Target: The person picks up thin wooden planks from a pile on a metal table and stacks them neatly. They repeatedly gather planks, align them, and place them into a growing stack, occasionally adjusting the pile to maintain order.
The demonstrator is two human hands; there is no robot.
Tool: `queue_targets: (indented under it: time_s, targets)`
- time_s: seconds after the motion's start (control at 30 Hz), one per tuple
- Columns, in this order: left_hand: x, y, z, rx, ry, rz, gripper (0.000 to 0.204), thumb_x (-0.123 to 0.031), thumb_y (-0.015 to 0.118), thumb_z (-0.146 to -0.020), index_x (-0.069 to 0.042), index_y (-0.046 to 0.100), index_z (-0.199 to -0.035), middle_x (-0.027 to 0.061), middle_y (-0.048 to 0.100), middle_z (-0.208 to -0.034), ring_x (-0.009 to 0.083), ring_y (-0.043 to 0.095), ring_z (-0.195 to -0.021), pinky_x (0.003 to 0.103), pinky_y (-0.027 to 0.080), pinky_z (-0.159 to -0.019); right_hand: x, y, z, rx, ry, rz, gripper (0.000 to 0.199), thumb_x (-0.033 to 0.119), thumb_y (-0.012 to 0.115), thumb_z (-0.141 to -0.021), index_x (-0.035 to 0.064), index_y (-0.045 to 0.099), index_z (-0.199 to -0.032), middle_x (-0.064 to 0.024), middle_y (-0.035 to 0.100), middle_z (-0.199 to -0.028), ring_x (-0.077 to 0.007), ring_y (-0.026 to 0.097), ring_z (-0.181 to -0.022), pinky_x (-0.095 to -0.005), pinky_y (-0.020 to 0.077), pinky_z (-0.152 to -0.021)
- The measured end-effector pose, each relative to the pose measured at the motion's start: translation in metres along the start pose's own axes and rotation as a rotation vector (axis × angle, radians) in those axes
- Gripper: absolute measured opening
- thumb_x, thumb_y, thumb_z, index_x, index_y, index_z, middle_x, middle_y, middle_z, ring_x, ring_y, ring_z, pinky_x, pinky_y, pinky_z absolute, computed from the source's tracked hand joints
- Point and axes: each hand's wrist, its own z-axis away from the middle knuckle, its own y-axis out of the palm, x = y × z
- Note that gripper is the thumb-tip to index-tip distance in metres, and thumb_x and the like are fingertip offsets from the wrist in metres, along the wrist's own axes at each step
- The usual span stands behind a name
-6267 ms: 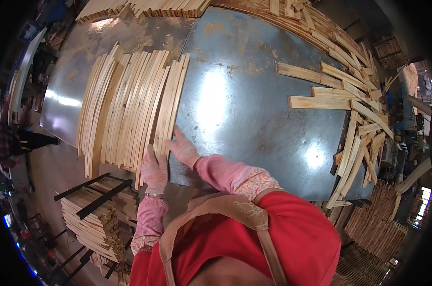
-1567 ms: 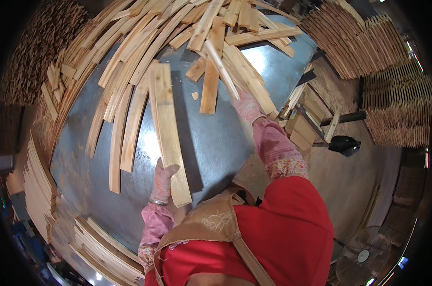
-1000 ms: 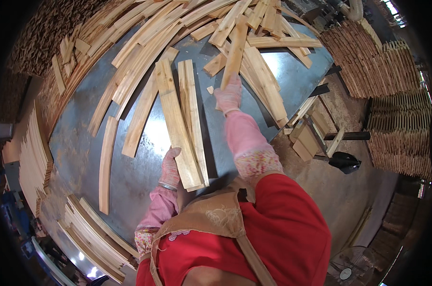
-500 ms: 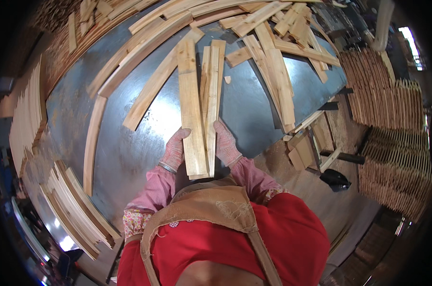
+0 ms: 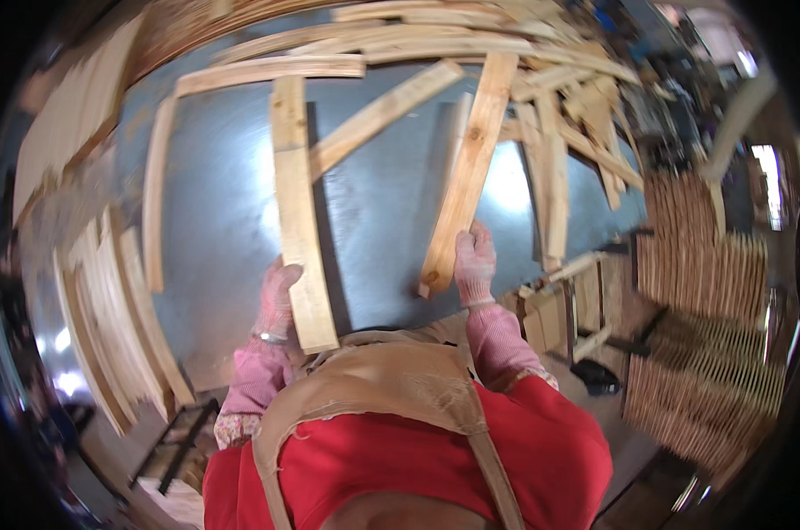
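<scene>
Wooden planks run from the table's near edge toward its far edge, the left plank [image 5: 298, 212] clasped at its near end by the left hand [image 5: 276, 300], the right plank [image 5: 466, 172] likewise by the right hand [image 5: 475, 265], grips closed around them above the metal table [image 5: 382, 203].

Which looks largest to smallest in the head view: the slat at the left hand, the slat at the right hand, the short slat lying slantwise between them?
1. Slat at the left hand: longest and widest.
2. Slat at the right hand: close behind, slightly narrower; fisheye bending makes this gap unsure.
3. Slantwise slat: clearly smallest, partly covered at its lower end.
</scene>
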Motion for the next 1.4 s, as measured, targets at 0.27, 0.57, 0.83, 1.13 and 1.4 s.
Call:
queue_targets:
  time_s: [0.27,0.57,0.83,1.13,1.4]
  targets:
    - [-0.031,-0.059,0.037,-0.051,0.115,0.129,0.073,-0.018,0.07,-0.088,0.003,0.048,-0.154,0.0138,0.067,-0.133,0.023,0.066,-0.116,0.038,0.055,-0.104,0.092,0.168,0.143,0.825,-0.048,-0.077,0.041,0.022,0.065,-0.106,0.0026,0.064,-0.142,-0.0191,0.076,-0.122,-0.0287,0.074,-0.11,-0.0362,0.0546,-0.099]
    - [-0.058,-0.207,0.167,-0.745,0.206,-0.978,0.077,-0.016,0.076,-0.082,-0.003,0.049,-0.153,0.0216,0.064,-0.139,0.0369,0.063,-0.128,0.044,0.05,-0.113,0.146,0.395,0.1,1.021,-0.4,0.312,0.058,0.035,0.063,-0.103,0.0054,0.056,-0.152,-0.0236,0.071,-0.134,-0.0417,0.065,-0.129,-0.0449,0.0503,-0.11]
    - [0.011,-0.258,0.2,-1.033,-0.15,-1.118,0.09,-0.027,0.086,-0.08,-0.014,0.044,-0.158,0.0193,0.064,-0.137,0.0398,0.063,-0.127,0.051,0.054,-0.104,0.266,0.636,0.129,0.766,-0.456,0.731,0.105,0.052,0.081,-0.079,0.0026,0.037,-0.16,-0.0298,0.053,-0.153,-0.0445,0.055,-0.139,-0.051,0.0465,-0.114]
    - [-0.049,-0.288,0.218,-0.799,-0.209,-0.739,0.061,-0.035,0.086,-0.081,-0.009,0.062,-0.131,0.0189,0.069,-0.122,0.0396,0.066,-0.118,0.047,0.054,-0.101,0.255,0.678,0.067,0.53,-0.348,0.731,0.092,0.032,0.085,-0.073,-0.0002,0.045,-0.15,-0.0294,0.055,-0.144,-0.0432,0.058,-0.135,-0.0452,0.0479,-0.114]
    - [-0.017,-0.311,0.218,-0.843,0.361,-1.335,0.047,-0.019,0.088,-0.078,-0.006,0.059,-0.113,0.0332,0.05,-0.156,0.0526,0.062,-0.121,0.054,0.056,-0.095,0.246,0.653,-0.02,0.746,-0.313,0.013,0.064,0.014,0.076,-0.072,-0.0028,0.06,-0.131,-0.0173,0.071,-0.103,-0.0295,0.07,-0.094,-0.0395,0.0556,-0.089]
